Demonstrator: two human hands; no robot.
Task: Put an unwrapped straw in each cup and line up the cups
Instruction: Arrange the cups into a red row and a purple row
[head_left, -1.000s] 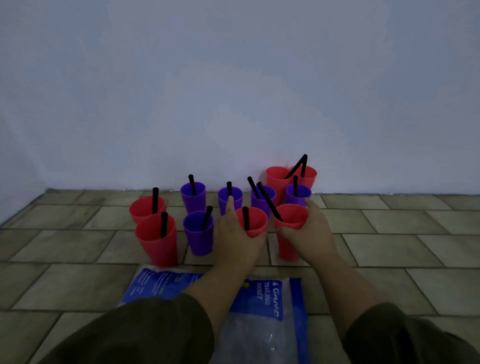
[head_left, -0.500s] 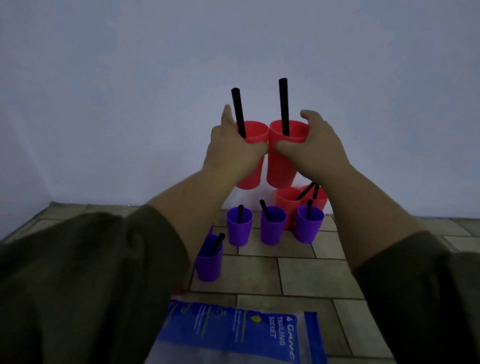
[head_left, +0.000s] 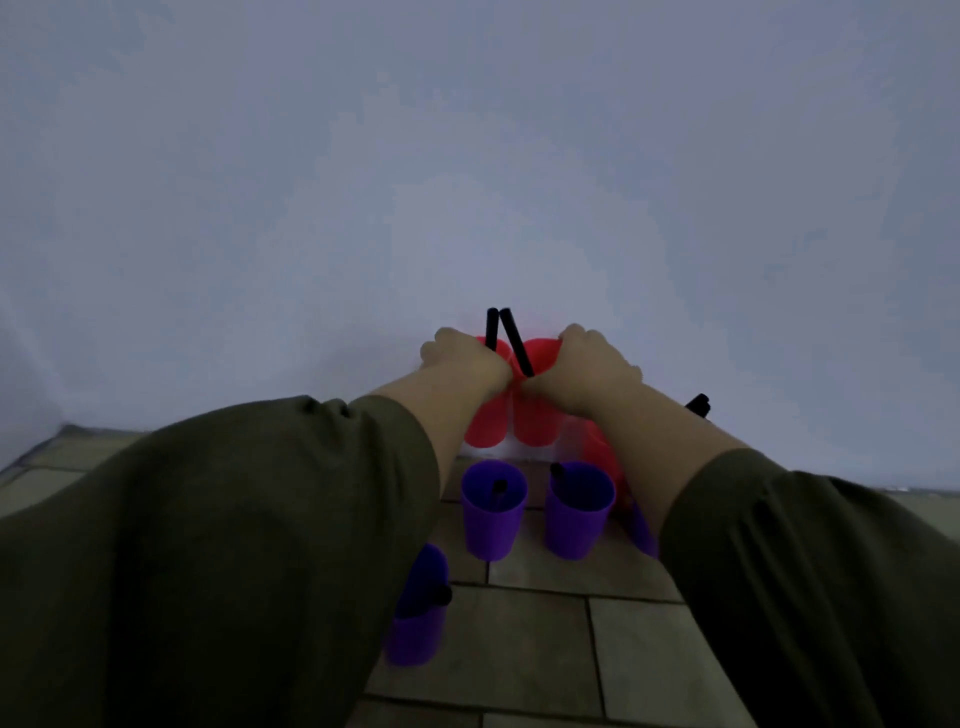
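My left hand (head_left: 462, 358) grips a red cup (head_left: 485, 423) with a black straw (head_left: 491, 330) standing in it. My right hand (head_left: 592, 364) grips a second red cup (head_left: 537, 421), whose black straw (head_left: 517, 343) leans left. Both cups are held side by side far out near the wall, touching. Below them two purple cups (head_left: 493, 514) (head_left: 579, 512) stand on the floor, each with a black straw. A third purple cup (head_left: 418, 613) with a straw is half hidden by my left sleeve. Another red cup (head_left: 605, 452) shows behind my right forearm.
A pale wall (head_left: 467, 182) fills the upper view and meets the tiled floor (head_left: 545, 639) just behind the cups. My dark sleeves cover the lower left and lower right. A black straw tip (head_left: 698, 404) pokes up past my right forearm.
Both hands lifted the two red cups off the floor and carried them forward over the purple cups toward the wall. The blue packet has left the view.
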